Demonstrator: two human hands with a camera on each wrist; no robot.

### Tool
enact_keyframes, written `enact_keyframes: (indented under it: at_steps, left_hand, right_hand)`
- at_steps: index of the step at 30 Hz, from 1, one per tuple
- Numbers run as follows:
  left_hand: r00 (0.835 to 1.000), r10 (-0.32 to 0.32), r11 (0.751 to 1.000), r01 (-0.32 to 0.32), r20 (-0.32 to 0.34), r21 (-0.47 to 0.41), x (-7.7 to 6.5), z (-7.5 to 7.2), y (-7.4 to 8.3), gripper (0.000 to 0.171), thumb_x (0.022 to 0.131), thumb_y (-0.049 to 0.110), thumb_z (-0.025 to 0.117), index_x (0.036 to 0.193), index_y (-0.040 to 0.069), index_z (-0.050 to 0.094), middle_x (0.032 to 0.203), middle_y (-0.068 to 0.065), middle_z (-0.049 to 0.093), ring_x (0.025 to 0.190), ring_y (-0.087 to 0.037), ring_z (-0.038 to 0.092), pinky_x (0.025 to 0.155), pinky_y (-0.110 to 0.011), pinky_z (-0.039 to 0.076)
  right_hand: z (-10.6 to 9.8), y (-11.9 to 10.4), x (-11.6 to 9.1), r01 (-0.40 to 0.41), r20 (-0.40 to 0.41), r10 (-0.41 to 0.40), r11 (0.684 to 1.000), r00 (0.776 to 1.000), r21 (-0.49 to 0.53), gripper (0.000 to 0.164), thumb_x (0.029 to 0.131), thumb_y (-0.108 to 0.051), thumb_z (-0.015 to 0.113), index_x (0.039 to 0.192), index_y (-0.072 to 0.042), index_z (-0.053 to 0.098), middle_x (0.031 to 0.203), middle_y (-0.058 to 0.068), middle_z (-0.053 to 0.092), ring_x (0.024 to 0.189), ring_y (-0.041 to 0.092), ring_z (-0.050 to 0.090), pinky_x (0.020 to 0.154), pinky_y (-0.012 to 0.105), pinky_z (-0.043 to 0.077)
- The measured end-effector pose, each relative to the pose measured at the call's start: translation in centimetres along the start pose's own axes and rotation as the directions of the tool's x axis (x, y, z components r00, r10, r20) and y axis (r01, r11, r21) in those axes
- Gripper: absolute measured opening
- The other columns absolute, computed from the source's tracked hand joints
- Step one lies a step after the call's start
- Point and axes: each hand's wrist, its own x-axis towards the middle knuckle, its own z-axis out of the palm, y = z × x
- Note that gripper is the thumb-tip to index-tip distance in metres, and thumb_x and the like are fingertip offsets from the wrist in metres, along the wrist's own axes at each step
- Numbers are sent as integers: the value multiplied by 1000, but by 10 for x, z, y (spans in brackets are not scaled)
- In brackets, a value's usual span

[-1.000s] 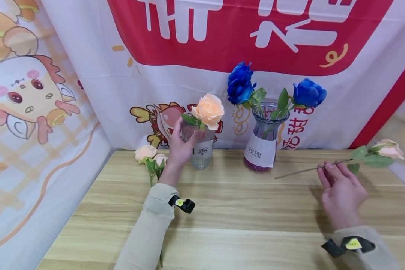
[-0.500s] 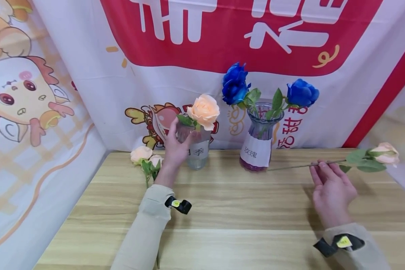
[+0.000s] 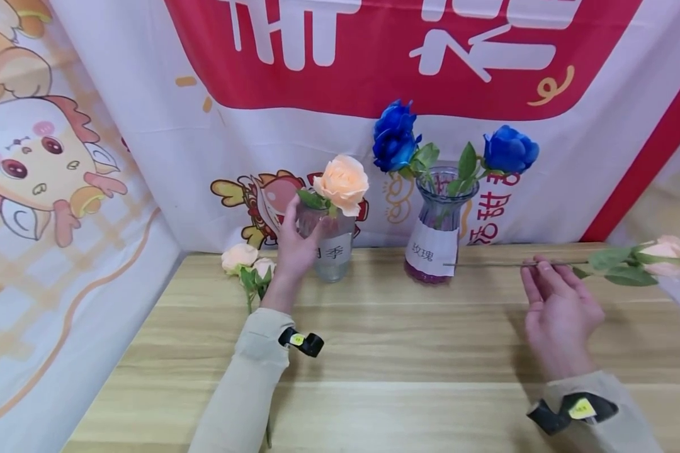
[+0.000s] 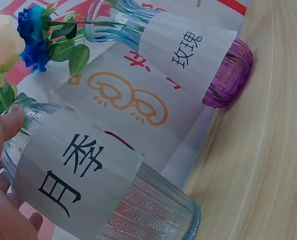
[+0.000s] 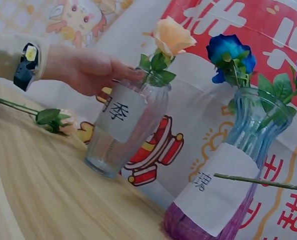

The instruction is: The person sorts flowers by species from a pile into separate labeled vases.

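Observation:
My left hand [image 3: 296,248] grips the clear glass vase [image 4: 153,200] near its rim, thumb on one side and fingers on the other. A peach rose [image 3: 342,184] with green leaves stands in that vase, which bears a white paper label. My right hand [image 3: 563,321] pinches the thin stem of a pale pink rose [image 3: 664,257] between thumb and fingers. This rose is held nearly level above the table, bloom to the right. Its bare stem end passes in front of the label of the blue-purple glass vase [image 3: 413,267], as the right wrist view also shows.
Two blue roses [image 3: 395,137] lean out of the blue-purple vase. More pale roses [image 3: 240,257] lie on the wooden table [image 3: 408,346] left of the clear vase, partly behind my left forearm. A printed cloth [image 3: 272,138] hangs close behind both vases.
The pink rose in my right hand has swung from a slant to nearly level, its stem end rising and shifting left. My left hand has stayed on the clear vase. The head view has shifted slightly.

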Motion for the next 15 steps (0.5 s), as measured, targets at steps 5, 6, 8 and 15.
enact_keyframes:
  at_steps: [5, 6, 8, 15]
  left_hand:
    - [1000, 4, 1000, -4, 6, -10, 1, 0, 0, 79, 97, 27, 78, 164, 28, 37, 167, 5, 45, 163, -19, 29, 136, -60, 14]
    - [1000, 6, 1000, -6, 5, -12, 1, 0, 0, 79, 97, 27, 78, 164, 27, 37, 167, 4, 45, 163, -20, 29, 136, -61, 13]
    - [1000, 8, 1000, -8, 2, -11, 1, -1, 0, 79, 97, 27, 78, 164, 26, 36, 167, 4, 45, 163, -20, 29, 135, -62, 13]
    - [1000, -1, 1000, 1, 1, 18, 1, -1, -1, 77, 97, 30, 78, 163, 29, 38, 167, 4, 45, 163, -20, 30, 134, -64, 14]
  right_hand:
    - [6, 6, -10, 11, 25, -12, 1000, 1000, 10, 28, 84, 17, 78, 106, 3, 70, 99, 18, 81, 85, 30, 81, 82, 43, 67]
    - [8, 8, -13, 13, 29, -13, 1000, 999, 8, 28, 84, 17, 78, 106, 3, 70, 100, 18, 81, 85, 30, 81, 82, 43, 67]
    - [10, 11, -17, 14, 40, -14, 1000, 999, -11, 29, 84, 16, 79, 108, 3, 70, 104, 17, 81, 89, 30, 81, 83, 42, 67]
    - [17, 22, -31, 9, 57, -7, 999, 998, -34, 28, 85, 13, 79, 110, 3, 70, 105, 17, 81, 92, 31, 81, 85, 42, 66]
